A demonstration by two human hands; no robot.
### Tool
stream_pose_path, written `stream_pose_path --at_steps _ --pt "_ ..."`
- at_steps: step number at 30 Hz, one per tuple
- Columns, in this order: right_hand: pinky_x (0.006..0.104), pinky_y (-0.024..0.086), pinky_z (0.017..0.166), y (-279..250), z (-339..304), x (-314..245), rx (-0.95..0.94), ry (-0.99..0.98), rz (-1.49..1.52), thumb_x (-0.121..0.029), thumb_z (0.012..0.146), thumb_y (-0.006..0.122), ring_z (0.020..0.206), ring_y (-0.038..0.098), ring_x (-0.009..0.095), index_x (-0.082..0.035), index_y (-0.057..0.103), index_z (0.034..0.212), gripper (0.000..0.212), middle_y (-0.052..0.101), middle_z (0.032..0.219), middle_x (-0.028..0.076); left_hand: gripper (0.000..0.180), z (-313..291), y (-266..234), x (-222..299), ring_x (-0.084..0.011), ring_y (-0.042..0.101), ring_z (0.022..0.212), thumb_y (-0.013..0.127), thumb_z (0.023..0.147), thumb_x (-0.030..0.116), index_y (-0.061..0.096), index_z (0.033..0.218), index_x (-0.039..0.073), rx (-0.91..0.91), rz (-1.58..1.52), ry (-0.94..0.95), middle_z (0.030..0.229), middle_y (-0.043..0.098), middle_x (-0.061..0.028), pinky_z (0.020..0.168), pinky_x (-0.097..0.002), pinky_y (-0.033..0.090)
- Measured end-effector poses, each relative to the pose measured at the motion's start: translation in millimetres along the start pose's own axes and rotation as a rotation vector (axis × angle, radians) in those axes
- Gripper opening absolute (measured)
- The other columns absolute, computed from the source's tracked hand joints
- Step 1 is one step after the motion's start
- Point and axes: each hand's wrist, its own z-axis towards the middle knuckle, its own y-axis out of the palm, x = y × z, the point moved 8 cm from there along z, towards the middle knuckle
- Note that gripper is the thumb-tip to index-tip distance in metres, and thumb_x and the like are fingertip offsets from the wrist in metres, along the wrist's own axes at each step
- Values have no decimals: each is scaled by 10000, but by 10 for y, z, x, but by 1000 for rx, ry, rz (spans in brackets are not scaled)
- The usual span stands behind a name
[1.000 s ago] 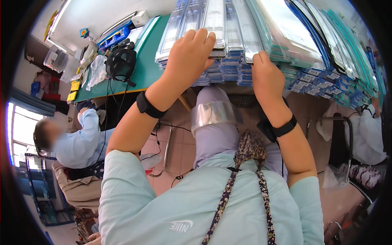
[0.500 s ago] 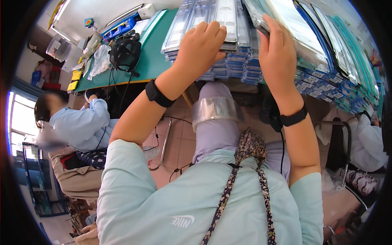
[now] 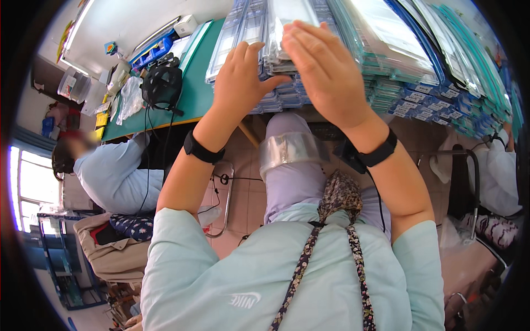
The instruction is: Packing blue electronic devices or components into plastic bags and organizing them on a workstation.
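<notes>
Stacks of flat, clear plastic packages with pale inserts (image 3: 284, 16) stand at the table's near edge in front of me. My left hand (image 3: 237, 80) is at the left side of the front stack, its thumb stretched out to the right and its fingers extended. My right hand (image 3: 328, 77) reaches across the stack from the right, fingers straight and close together, palm turned to the left. The near ends of the top packages lie between the two hands. Neither hand is gripping anything that I can see; the right palm's contact with the packages is partly hidden.
More packages with blue and teal edges (image 3: 425, 102) are piled to the right. A black mesh bag (image 3: 162, 85), a clear plastic bag (image 3: 131, 98) and a blue bin (image 3: 153, 52) sit on the green table (image 3: 190, 99). Co-workers sit at both sides. A clear tape roll (image 3: 292, 149) rests on my thigh.
My right hand has moved left from the thin package it held at the right, and now lies across the front stack. The left hand has shifted slightly left and its fingers have opened out.
</notes>
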Motion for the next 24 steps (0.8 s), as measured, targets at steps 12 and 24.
stream_pose_path --at_steps 12,24 --pt "407 463 919 361 -206 110 -192 200 122 -131 783 610 1128 497 295 -61 566 1099 327 559 1132 87 415 -67 183 -91 -326 536 858 726 703 211 516 986 -8 -211 -92 -65 881 518 -136 700 -401 452" --pt "387 377 952 318 -559 698 88 648 313 -158 913 499 1084 494 331 5 533 1123 268 541 1141 168 334 -18 161 -596 -117 443 769 542 870 248 553 1132 42 -409 -729 -617 908 532 10 690 -256 365"
